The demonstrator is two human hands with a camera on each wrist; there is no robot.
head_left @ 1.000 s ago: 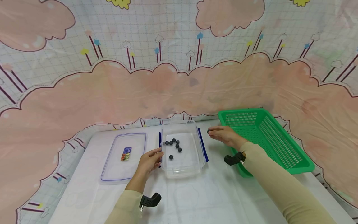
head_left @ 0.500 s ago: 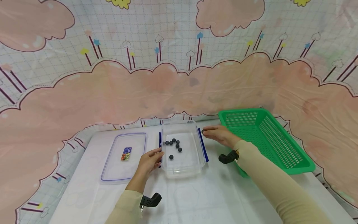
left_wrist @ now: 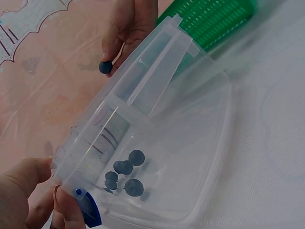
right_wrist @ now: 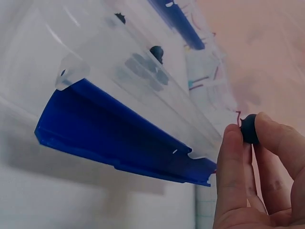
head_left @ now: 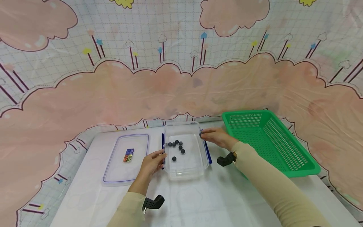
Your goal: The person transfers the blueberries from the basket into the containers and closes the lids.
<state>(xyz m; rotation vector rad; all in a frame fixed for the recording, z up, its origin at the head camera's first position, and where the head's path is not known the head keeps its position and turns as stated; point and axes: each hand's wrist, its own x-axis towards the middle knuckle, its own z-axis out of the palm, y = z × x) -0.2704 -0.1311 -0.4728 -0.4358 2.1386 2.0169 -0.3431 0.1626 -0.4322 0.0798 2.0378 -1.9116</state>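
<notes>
A clear plastic box (head_left: 188, 170) with blue side latches (right_wrist: 114, 133) stands in the middle of the table. Several dark blueberries (head_left: 174, 159) lie on its floor, mostly toward the left and back. My left hand (head_left: 152, 164) grips the box's left wall, thumb on the rim and fingers beneath it, as the left wrist view shows. Between thumb and fingertips my right hand (head_left: 217, 138) pinches one blueberry (right_wrist: 249, 129), just above the box's right rim near the back.
A clear lid (head_left: 116, 171) with a blue-violet edge and a coloured label (head_left: 129, 155) lies left of the box. At the right stands a green perforated basket (head_left: 283, 148). A printed cloth (head_left: 181, 91) hangs behind the white table (head_left: 195, 205).
My right hand has moved left with the blueberry, from beside the green basket to the box's right rim. The left hand stays on the box.
</notes>
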